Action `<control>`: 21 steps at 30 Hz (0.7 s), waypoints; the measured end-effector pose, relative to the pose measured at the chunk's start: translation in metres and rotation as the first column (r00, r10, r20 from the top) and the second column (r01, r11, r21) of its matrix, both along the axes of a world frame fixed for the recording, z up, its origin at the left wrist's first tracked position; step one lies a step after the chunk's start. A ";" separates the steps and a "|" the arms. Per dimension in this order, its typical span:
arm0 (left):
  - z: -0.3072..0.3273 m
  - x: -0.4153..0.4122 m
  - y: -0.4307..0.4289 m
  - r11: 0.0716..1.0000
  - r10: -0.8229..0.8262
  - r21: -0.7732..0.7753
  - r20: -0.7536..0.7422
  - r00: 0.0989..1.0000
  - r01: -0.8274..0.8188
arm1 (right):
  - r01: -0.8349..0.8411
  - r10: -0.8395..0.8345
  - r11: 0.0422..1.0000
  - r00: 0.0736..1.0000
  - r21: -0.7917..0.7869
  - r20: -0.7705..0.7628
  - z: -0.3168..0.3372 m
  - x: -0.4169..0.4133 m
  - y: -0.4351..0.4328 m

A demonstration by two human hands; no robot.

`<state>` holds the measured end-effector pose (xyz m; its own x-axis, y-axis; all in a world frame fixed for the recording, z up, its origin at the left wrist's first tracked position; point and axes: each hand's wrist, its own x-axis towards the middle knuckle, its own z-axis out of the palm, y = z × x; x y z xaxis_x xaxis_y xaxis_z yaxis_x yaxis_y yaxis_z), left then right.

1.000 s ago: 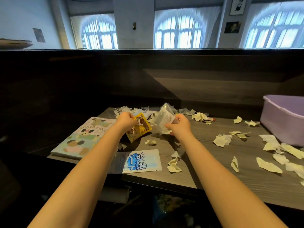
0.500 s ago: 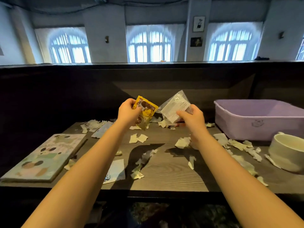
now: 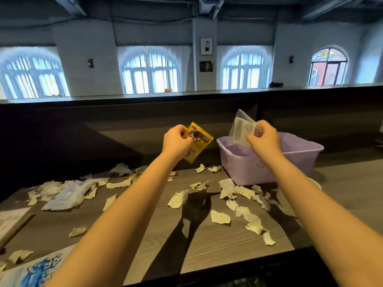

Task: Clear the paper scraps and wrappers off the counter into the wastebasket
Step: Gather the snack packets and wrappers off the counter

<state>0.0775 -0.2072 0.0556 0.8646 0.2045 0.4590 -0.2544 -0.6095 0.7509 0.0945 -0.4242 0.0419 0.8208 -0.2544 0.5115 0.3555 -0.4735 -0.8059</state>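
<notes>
My left hand [image 3: 176,141] grips a yellow snack wrapper [image 3: 198,141], held in the air just left of the lilac plastic wastebasket [image 3: 300,160]. My right hand [image 3: 263,139] pinches a clear plastic wrapper [image 3: 241,129] with a white label, held above the basket's near left corner. Several torn cream paper scraps [image 3: 220,216] lie scattered over the grey wooden counter [image 3: 207,251]. More scraps and a pale blue wrapper [image 3: 66,195] lie at the left.
A blue and white printed packet [image 3: 31,274] sits at the front left edge, and a picture book's corner [image 3: 10,222] shows at the far left. A white bowl's rim [image 3: 316,183] peeks out behind my right forearm. A dark raised ledge [image 3: 124,112] runs behind the counter.
Both hands have lifted their wrappers off the counter and carried them to the right. The right one now hangs over the wastebasket. My view has swung right as well.
</notes>
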 end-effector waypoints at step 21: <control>0.017 0.060 -0.079 0.924 0.021 0.378 0.103 0.994 -0.059 | -0.191 -0.150 0.645 0.918 -0.740 -0.368 -0.005 0.035 -0.050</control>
<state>0.1374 -0.2862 0.0724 0.8077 0.0319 0.5888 -0.2828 -0.8553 0.4342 0.1298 -0.4740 0.0367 0.9801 0.0955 0.1742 0.1355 -0.9626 -0.2347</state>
